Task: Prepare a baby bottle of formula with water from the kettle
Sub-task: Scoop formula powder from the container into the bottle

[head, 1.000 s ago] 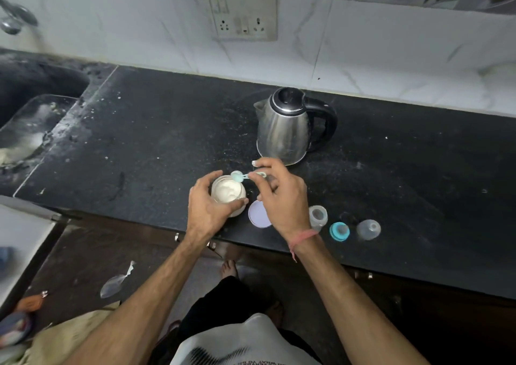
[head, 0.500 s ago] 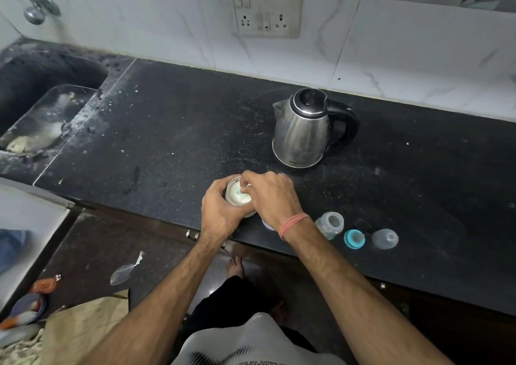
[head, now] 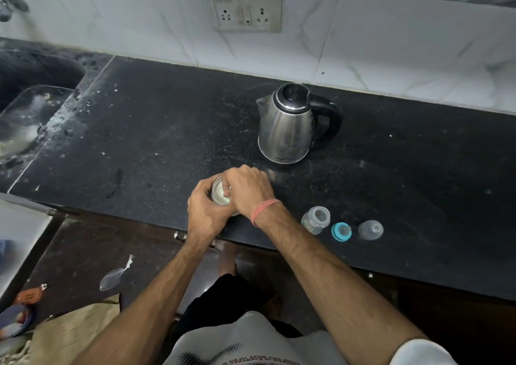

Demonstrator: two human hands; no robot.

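A small open jar of white formula powder (head: 219, 194) stands near the front edge of the black counter (head: 156, 130). My left hand (head: 205, 214) is wrapped around its side. My right hand (head: 248, 190) is bunched over the jar's mouth with its fingertips dipped inside, pinching a scoop that is almost wholly hidden. The open baby bottle (head: 316, 220) stands to the right of my wrist, with its blue collar and teat (head: 341, 231) and clear cap (head: 370, 229) in a row beside it. The steel kettle (head: 287, 127) sits behind, lid shut, handle pointing right.
A sink (head: 25, 118) lies at the far left, under a tap (head: 11, 7). A wall socket (head: 247, 4) is set in the white tiles behind the kettle. The counter's front edge runs just below my hands, with the floor and some litter beneath.
A second ago my right hand held the scoop above the jar's rim. It has since lowered the scoop into the jar and covers the opening. My left hand kept its grip.
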